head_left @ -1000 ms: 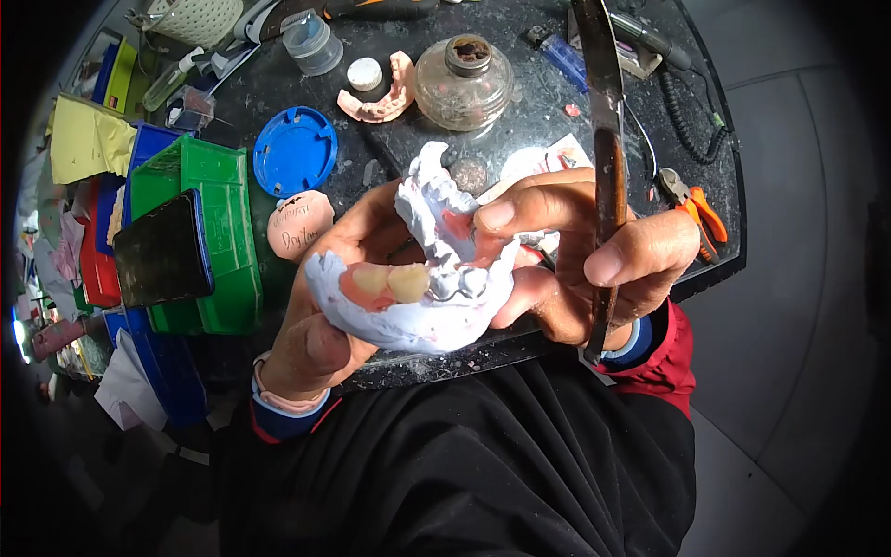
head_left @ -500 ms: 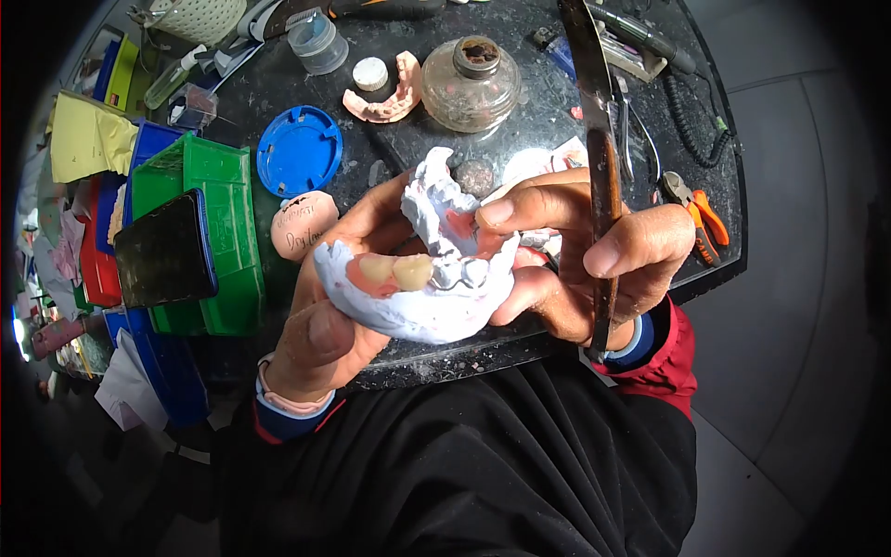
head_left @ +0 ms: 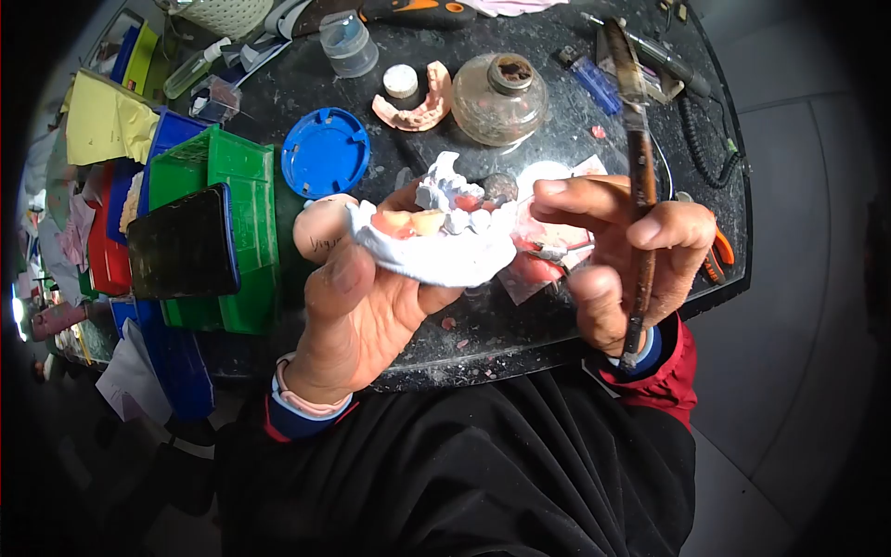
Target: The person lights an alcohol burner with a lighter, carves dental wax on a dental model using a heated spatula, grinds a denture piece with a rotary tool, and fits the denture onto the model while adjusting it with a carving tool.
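My left hand is closed round a white plaster dental cast, its thumb on the near left edge. Pink wax and yellowish artificial teeth sit on the cast's left side, and more pink shows inside the far arm. In my right hand a long wax knife lies between the fingers, its dark blade end pointing away from me. The right index finger and thumb are apart and off the cast. Below that hand's fingertips, pink wax pieces lie on the bench.
A glass spirit burner stands behind the cast, beside a pinkish arch-shaped cast and a blue lid. On the left, a phone leans against a green bin. Orange-handled pliers lie at the right.
My right hand has let go of the cast and moved right, still with the wax knife. My left hand has tilted the cast, so its near side faces me more.
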The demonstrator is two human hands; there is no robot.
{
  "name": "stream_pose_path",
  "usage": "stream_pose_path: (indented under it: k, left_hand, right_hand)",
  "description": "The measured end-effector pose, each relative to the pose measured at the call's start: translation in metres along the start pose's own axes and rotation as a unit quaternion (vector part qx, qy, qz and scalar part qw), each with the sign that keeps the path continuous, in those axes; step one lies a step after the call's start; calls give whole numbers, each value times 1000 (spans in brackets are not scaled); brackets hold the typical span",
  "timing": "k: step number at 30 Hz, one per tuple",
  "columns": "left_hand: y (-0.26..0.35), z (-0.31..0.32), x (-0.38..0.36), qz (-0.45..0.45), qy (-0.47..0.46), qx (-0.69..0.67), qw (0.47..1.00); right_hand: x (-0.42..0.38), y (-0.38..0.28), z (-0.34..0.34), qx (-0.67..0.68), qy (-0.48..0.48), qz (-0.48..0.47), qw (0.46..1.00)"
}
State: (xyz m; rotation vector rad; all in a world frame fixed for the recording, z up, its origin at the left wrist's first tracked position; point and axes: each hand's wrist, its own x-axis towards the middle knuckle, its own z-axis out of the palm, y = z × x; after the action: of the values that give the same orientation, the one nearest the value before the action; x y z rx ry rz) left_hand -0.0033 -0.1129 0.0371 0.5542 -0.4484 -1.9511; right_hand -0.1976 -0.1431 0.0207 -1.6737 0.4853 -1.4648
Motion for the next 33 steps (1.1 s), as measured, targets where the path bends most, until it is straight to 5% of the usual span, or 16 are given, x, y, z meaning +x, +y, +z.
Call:
stream_pose_path:
  k: [9,24,33]
  left_hand:
    - [4,0,0,20,17,39,999]
    - [8,-10,4,15,24,65,997]
    - [12,-13,9,-37,24,100,994]
  right_hand:
    - [34,-15,-29,-176,77,-19,981]
    - [43,31,-35,-116,244,77,960]
    - [37,35,-40,-95,246,109,958]
